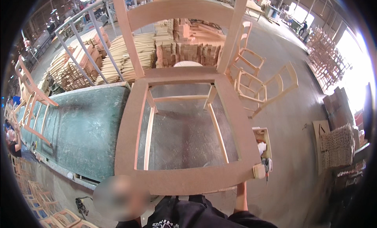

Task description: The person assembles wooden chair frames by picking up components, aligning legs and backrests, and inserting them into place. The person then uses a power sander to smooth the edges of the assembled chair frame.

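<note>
Left hand (127, 195) blurred, right hand (241, 189) mostly hidden at the front of the seat (184, 181) — I cannot tell either's grip. The wooden chair (180, 75) stands upright just ahead, seemingly being steadied — the next move calls for even support. Leftward, the green bench (86, 128); beyond, stacked wood (192, 53).

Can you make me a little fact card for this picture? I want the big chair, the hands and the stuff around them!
Big chair: wooden chair, its back on the far side
Seat: brown frame with a large hole in the middle
Left hand: left hand blurred near the seat's front left corner; grip unclear
Right hand: right hand at the seat's front edge, fingers hidden
On the left: another chair on a green table
On the right: pale chairs on the floor
Behind: stacked wood pieces
</note>
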